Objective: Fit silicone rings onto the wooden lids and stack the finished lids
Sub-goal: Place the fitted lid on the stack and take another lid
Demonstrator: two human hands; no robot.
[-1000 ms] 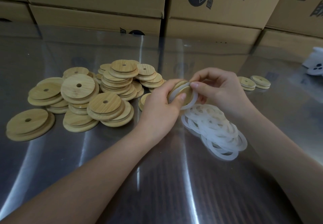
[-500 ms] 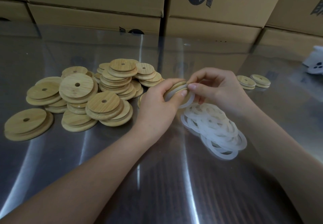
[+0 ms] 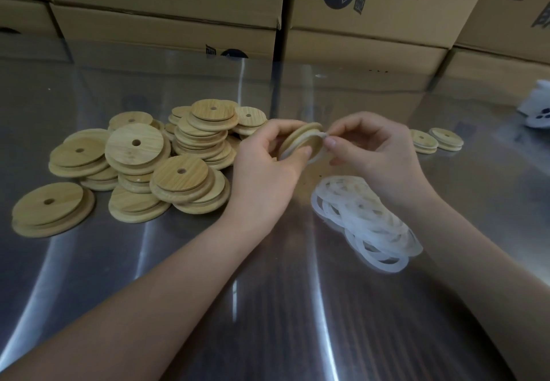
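Left hand, right hand on tilted lid (ring partway on)

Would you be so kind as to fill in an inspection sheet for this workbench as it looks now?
Surface: shiny steel table, reflective.
Job's things: wooden lid held tilted above the table, with a silicone ring round it, seating unclear; loose lid pile to the left; ring pile below the right wrist; two lids side by side at far right.
Clutter: white object at the right edge, kind unclear.
Grips: left hand holds the wooden lid; right hand pinches the silicone ring at the lid's edge.
Cables: nothing seen.
Surroundings: cardboard boxes stacked behind the table.
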